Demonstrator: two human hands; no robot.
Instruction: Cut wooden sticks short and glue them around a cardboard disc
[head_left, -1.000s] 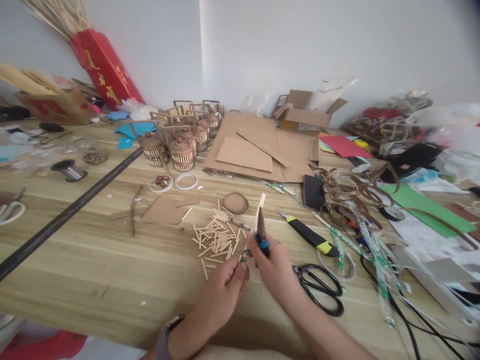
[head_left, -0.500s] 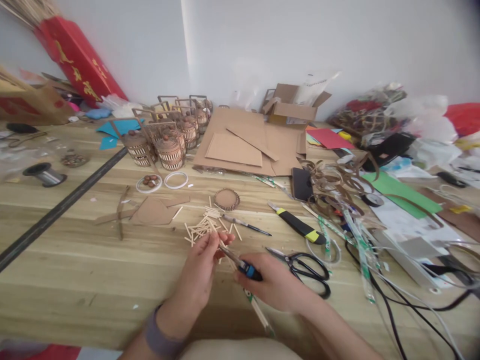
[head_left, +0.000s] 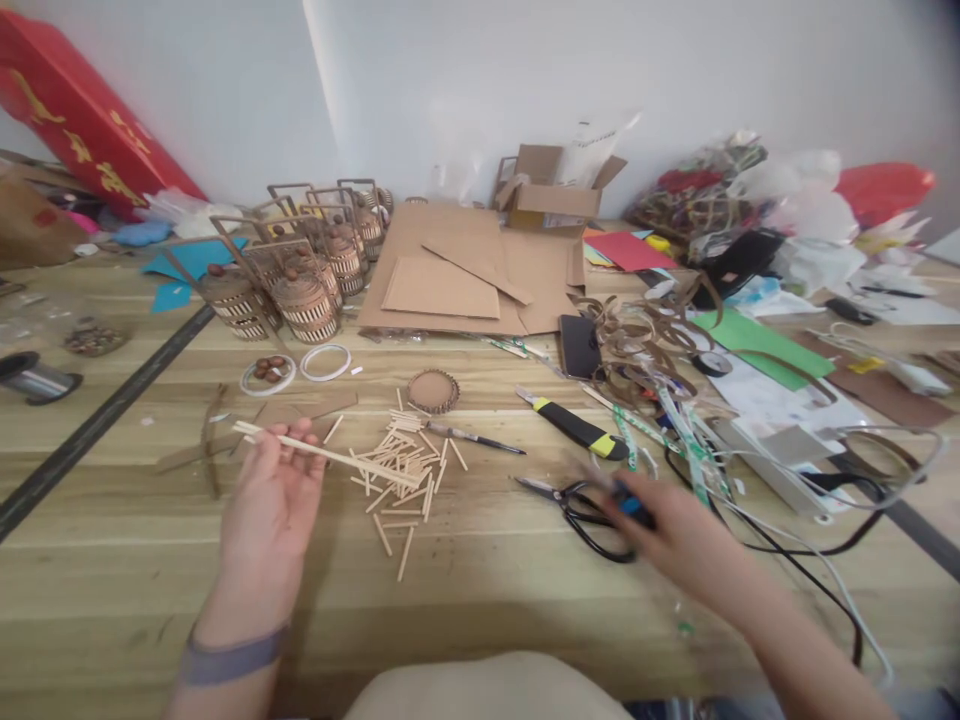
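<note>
Pale, wood-grained worktop (head_left: 465, 610) stands before a bluish-white wall (head_left: 427, 70). The person's left grip (head_left: 274, 480) clamps slender wooden sticks (head_left: 349, 460) near scattered shorter sticks (head_left: 428, 500); the right grip (head_left: 679, 525) wraps a blurred blue-and-black hand tool (head_left: 634, 502) by black-handled scissors (head_left: 561, 496).

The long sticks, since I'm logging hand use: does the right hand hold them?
No, the left hand holds the long sticks.

head view | above table's (head_left: 495, 600) near side | faces forward, down | hands (head_left: 274, 490) close, wall (head_left: 465, 70) farther
</note>
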